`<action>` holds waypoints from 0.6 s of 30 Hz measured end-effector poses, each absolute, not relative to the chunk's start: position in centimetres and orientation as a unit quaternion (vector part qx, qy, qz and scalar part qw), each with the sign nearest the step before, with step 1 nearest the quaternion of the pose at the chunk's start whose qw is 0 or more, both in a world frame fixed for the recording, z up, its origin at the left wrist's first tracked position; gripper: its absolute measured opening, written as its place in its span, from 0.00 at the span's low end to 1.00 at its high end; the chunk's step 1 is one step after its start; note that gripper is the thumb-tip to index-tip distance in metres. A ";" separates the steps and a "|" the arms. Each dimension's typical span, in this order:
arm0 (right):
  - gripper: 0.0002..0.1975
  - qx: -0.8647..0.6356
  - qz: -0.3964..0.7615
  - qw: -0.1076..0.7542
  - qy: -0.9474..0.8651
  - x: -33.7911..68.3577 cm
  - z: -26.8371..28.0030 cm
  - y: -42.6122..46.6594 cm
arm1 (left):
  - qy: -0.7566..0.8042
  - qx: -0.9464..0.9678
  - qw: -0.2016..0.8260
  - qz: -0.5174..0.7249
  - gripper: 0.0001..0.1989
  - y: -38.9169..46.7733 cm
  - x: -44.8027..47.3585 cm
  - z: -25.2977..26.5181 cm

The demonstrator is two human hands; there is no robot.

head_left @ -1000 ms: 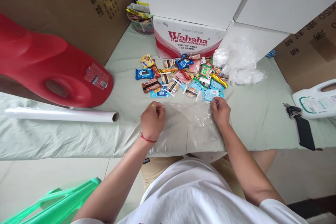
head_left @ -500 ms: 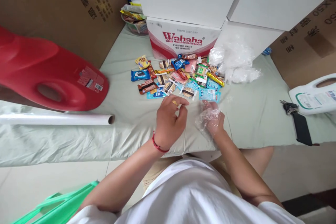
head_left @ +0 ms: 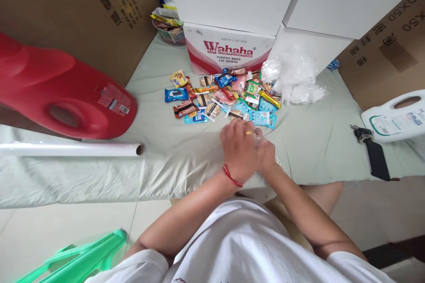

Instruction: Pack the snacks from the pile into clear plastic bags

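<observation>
Close together at the front of the cloth-covered surface are my two hands, just below a heap of small wrapped snacks [head_left: 229,93]. My right hand [head_left: 267,152] is closed on a crumpled clear plastic bag [head_left: 257,135], part of which shows above the fingers and some beside the wrist. Against it lies my left hand [head_left: 238,148], with a gold ring and a red cord bracelet [head_left: 232,177]. Its bent fingers are blurred and lie at the bag; whether they grip it I cannot tell.
A pile of clear plastic bags [head_left: 297,79] lies right of the snacks, before a Wahaha carton [head_left: 229,48]. A red jug [head_left: 86,93] and a white roll [head_left: 69,149] are at left. Keys [head_left: 361,135], a black case [head_left: 377,161] and a white bottle [head_left: 395,117] are at right.
My left hand has moved right, from beside the bag to against my right hand. The bag stays in my right hand, and the snack heap looks the same.
</observation>
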State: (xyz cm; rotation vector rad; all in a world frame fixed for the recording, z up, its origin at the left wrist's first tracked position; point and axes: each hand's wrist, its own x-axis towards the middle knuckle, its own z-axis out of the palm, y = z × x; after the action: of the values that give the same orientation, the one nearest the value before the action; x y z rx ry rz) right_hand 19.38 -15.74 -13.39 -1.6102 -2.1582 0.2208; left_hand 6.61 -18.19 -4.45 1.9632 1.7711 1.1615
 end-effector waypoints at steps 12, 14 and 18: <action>0.23 -0.638 0.032 0.253 -0.727 23.9 -13.4 -14.2 | 0.701 0.271 0.485 0.447 0.07 -12.1 -4.8 -9.9; 0.21 -0.628 0.039 0.265 -0.730 24.5 -13.5 -13.6 | 0.704 0.274 0.485 0.441 0.07 -11.6 -4.9 -10.5; 0.16 -0.611 0.077 0.314 -0.723 25.6 -13.0 -12.3 | 0.696 0.294 0.505 0.417 0.08 -10.9 -4.6 -11.2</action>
State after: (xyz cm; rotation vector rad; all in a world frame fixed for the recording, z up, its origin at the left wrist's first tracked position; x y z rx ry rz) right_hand 25.62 -12.35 -12.96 -1.6092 -1.9053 0.2028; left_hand -4.56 -10.93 -11.24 0.7101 1.6800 1.0074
